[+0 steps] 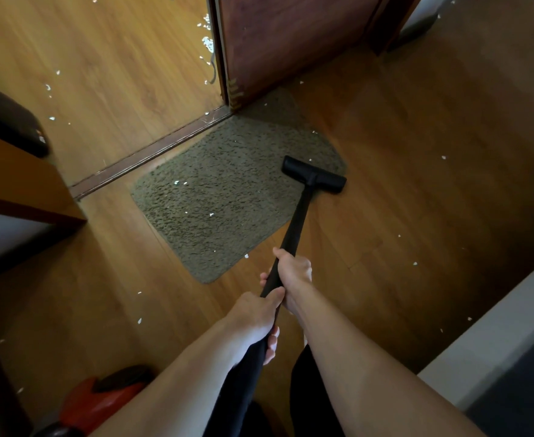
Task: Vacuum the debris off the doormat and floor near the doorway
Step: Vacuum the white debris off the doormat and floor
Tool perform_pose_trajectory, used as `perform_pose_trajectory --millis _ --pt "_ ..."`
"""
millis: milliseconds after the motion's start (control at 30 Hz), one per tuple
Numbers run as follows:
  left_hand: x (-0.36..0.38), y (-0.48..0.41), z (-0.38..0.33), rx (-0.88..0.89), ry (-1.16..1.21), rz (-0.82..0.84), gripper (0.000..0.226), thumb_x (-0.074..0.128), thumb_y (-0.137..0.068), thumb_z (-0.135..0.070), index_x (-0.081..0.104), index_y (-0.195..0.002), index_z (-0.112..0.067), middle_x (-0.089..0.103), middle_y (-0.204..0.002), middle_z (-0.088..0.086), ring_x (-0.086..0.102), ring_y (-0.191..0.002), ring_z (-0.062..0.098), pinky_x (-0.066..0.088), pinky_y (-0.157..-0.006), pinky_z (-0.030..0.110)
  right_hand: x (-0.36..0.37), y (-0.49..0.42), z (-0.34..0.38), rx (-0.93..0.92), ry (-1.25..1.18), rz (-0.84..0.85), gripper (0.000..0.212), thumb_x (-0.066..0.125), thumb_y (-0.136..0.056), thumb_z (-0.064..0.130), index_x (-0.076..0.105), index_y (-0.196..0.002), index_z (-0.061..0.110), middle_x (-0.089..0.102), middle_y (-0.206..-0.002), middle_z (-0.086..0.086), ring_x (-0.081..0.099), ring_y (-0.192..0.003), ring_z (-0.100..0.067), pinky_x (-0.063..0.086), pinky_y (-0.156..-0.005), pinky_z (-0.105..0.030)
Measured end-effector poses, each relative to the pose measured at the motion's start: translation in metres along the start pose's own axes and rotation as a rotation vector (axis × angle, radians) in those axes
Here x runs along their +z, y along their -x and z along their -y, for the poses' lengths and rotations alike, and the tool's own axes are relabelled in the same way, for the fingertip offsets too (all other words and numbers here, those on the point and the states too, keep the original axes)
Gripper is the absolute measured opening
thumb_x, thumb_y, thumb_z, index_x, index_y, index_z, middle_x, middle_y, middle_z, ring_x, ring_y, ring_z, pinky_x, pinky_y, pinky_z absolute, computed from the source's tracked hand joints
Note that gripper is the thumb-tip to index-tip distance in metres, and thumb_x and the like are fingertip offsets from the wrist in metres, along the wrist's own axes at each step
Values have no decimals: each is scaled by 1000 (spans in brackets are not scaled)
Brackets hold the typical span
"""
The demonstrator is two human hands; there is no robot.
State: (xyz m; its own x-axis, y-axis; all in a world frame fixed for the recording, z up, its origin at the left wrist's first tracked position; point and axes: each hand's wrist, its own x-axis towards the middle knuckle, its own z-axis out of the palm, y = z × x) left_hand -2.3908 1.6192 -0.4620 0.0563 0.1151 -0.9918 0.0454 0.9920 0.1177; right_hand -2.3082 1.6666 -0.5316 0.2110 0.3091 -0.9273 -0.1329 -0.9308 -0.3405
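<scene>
Near the doorway, my right hand [292, 272] curls its fingers [264, 276] tight round the black vacuum wand [297, 222], and my left hand [256, 316] grips it just behind. Its nozzle [314, 175] rests on the doormat's [221, 197] right edge, partly over the wooden floor [401, 184]. White debris [211, 214] dots mat and floor, thickest beside the door [290, 36].

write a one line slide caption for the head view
Left hand and right hand grip the vacuum wand, its floor head on the doormat edge; white scraps dot it and the wooden floor.
</scene>
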Motion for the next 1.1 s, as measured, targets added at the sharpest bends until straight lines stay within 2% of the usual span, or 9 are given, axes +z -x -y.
perform_pose_trajectory --millis 167,367,567,700,800,900,1000,1100 --pt "-11 4 0 -7 -9 -22 43 52 -100 -48 59 -95 -5 50 -55 7 42 -34 16 37 -40 18 11 3 -3 -6 -31 6 37 64 -100 26 61 -118 -6 62 -48 -11 60 -37 -22 51 -39 -26" --pt "7 -3 -5 -10 1 6 41 52 -99 -48 58 -98 -7 51 -58 7 43 -33 15 38 -39 18 -4 -10 1 -5 -29 3 40 63 -101 31 59 -123 -2 62 -43 -4 63 -40 -20 52 -44 -27" --pt "22 -11 -23 7 3 4 40 53 -99 -46 57 -97 -7 50 -58 7 42 -33 15 38 -40 18 -16 -22 19 -22 -25 4 33 62 -101 28 58 -116 -1 60 -41 -3 61 -39 -20 53 -45 -29" --pt "29 -18 -38 17 -4 3 38 52 -99 -48 56 -93 -10 49 -56 6 42 -34 15 38 -40 18 -19 -31 35 -38 -62 -1 27 63 -101 26 56 -111 1 61 -58 -11 61 -41 -22 52 -44 -30" --pt "34 -22 -50 34 -11 -10 39 52 -99 -47 55 -92 -9 47 -57 7 41 -36 16 36 -41 18 -22 -35 46 -43 -61 9 22 61 -102 26 54 -102 5 62 -63 -15 61 -42 -22 52 -43 -29" --pt "34 -25 -61 55 -31 -22 39 53 -99 -47 57 -96 -9 48 -58 8 41 -36 16 36 -41 18 -20 -40 56 -51 -63 3 27 61 -102 26 54 -107 1 61 -54 -12 61 -41 -23 52 -44 -30" --pt "32 -29 -69 47 -32 -30 40 53 -99 -48 56 -91 -9 47 -55 6 39 -35 15 36 -40 17 -18 -46 64 -55 -62 9 32 60 -103 26 54 -117 -2 61 -49 -10 60 -37 -21 51 -41 -28" --pt "30 -30 -72 29 -38 -28 41 53 -98 -49 55 -90 -9 48 -54 6 39 -35 15 36 -39 16 -17 -47 66 -58 -62 21 32 59 -104 26 53 -118 -2 58 -38 -3 61 -38 -20 53 -44 -30"
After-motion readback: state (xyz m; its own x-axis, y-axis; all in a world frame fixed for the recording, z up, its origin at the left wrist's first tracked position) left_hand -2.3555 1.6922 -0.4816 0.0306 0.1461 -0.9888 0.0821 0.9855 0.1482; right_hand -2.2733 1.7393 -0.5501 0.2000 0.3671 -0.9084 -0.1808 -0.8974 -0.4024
